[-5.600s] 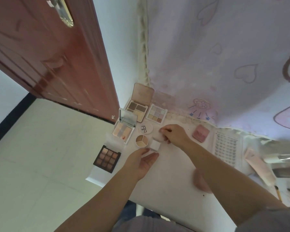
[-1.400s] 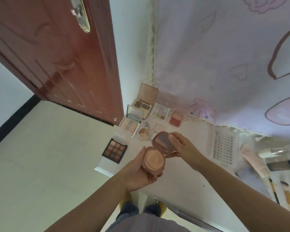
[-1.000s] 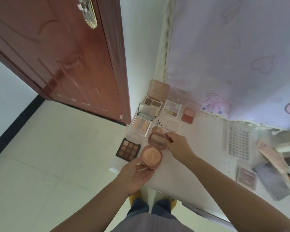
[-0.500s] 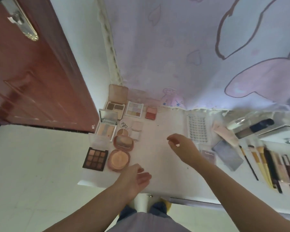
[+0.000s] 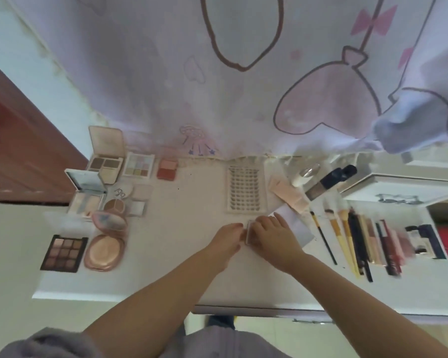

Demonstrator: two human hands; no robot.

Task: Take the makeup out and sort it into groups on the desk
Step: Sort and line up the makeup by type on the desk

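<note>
Both hands meet mid-counter on a small clear case [image 5: 249, 232]: right hand [image 5: 272, 236] fingers curled over it from the right, left hand [image 5: 226, 241] fingertips pinching its left edge, so both grips are clamped on the case; contents not readable. Case sits on the white counter [image 5: 192, 254], just in front of the lash tray [image 5: 246, 189] and beside a grey-white card [image 5: 299, 228]. Left group: dark nine-pan palette [image 5: 64, 253] at the counter edge, round pink compact [image 5: 104, 250] beside it with lid up, mirrored palette [image 5: 87, 193], brown quad palette [image 5: 105, 153], pastel palette [image 5: 138, 168], red blush [image 5: 167, 168], small round and square pans between them. Right group: pink tube [image 5: 289, 196], dark bottle [image 5: 330, 182], brushes [image 5: 339, 236] and pencils [image 5: 378, 244] laid in a row. Printed curtain [image 5: 243, 86] hangs behind.
</note>
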